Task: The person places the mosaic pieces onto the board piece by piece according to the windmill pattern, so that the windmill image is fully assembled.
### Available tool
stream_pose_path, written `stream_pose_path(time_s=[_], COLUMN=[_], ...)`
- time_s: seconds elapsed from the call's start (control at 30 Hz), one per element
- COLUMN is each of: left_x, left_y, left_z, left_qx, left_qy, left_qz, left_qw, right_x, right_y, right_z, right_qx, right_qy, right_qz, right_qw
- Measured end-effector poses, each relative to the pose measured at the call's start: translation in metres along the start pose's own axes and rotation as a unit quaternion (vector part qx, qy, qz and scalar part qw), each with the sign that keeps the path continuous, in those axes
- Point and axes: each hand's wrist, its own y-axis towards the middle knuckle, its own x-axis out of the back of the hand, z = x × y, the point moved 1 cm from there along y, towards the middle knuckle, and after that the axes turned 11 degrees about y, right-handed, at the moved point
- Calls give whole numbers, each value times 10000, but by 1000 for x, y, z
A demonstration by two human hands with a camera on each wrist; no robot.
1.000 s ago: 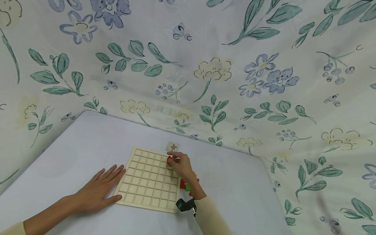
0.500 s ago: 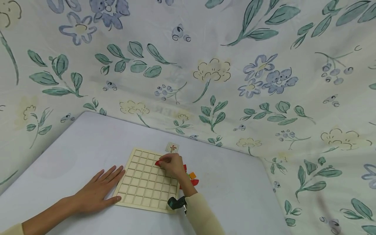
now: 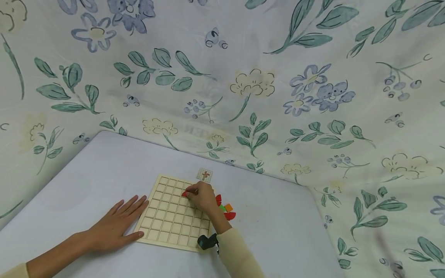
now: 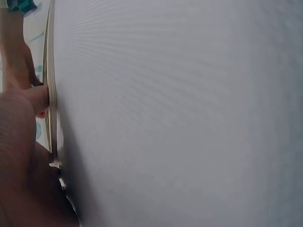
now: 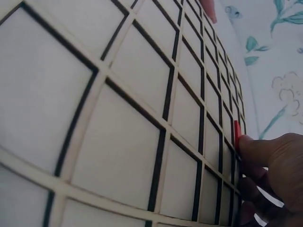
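A pale wooden grid board (image 3: pixel 156 226) with square recesses lies on the white table. My right hand (image 3: pixel 202 197) pinches a small red piece (image 3: pixel 184 194) between thumb and fingers over a cell in the board's far part. In the right wrist view the red piece (image 5: pixel 237 135) stands on edge, tilted against the grid, at the fingertips. My left hand (image 3: pixel 116 224) lies flat with fingers spread, its fingertips and thumb touching the board's left edge. The left wrist view shows that hand (image 4: pixel 21 137) against the board's side (image 4: pixel 51 71).
Right of the board lie loose pieces: red ones (image 3: pixel 230 216), an orange square (image 3: pixel 228 207) and a green piece (image 3: pixel 222 209). A small card with a printed grid pattern (image 3: pixel 205 175) lies behind the board. Floral cloth (image 3: pixel 222 96) hangs behind the table.
My right hand has moved left over the board with the red piece, from the right edge to an inner cell, uncovering loose pieces. The left hand has stayed in place.
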Motion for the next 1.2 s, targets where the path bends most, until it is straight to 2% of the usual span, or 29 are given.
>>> stream_pose_path(time_s=[0.3, 0.53, 0.67, 0.8, 0.93, 1.2], left_x=[-2, -2, -2, -1, -1, -2], left_y=[-1, -1, -1, -1, -1, 0], left_z=[1, 0, -1, -1, -2, -2], left_qx=[59, 68, 83, 105, 107, 76], left_qy=[-26, 0, 18, -20, -102, -106], left_qz=[-21, -163, -182, -180, -206, -152], left_qw=[10000, 9998, 9998, 9998, 9997, 9998], right_x=[5, 22, 34, 45, 58, 88], right_y=[-5, -14, -22, -30, -42, -79], right_z=[4, 4, -5, -23, -39, -55], right_qx=[383, 504, 446, 496, 327, -150], right_qy=[136, 125, -6, -205, -337, -754], right_qz=[46, -216, -310, -451, -555, -647], right_qw=[9992, 9984, 9985, 9975, 9974, 9949])
